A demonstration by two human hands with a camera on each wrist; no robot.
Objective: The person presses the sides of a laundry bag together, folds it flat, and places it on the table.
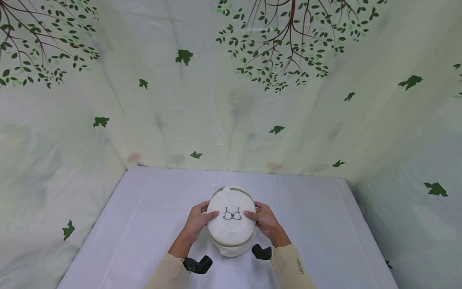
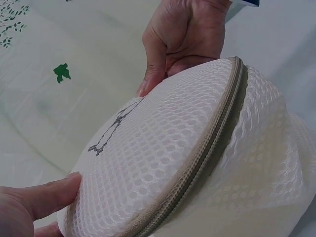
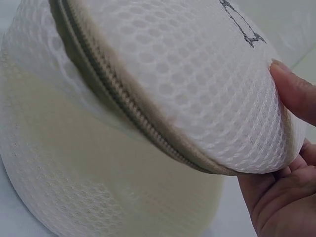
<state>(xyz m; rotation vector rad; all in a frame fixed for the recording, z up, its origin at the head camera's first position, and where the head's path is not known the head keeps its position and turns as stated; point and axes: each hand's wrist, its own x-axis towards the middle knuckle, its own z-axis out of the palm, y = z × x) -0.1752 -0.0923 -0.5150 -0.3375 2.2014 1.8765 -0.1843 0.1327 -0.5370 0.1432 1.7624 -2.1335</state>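
Observation:
Both hands hold a round white mesh laundry bag [image 1: 231,233] with a small bra drawing [image 1: 232,216] on its lid. My left hand [image 1: 197,220] grips the lid's left edge, thumb on top and fingers beneath. At the opposite edge, my right hand [image 1: 266,220] pinches it the same way. A beige zipper [image 2: 228,116] curves round the rim and looks zipped along the stretch nearest the wrists. Below it the soft body sags, and something pale yellow [image 3: 148,177] shows behind the mesh. The lid tilts toward the head camera.
A table [image 1: 162,192] with a white cover lies under the bag. Pale curtains [image 1: 231,120] printed with branches and green leaves stand behind and at both sides. Black wrist devices [image 1: 198,265] sit at both sleeve cuffs.

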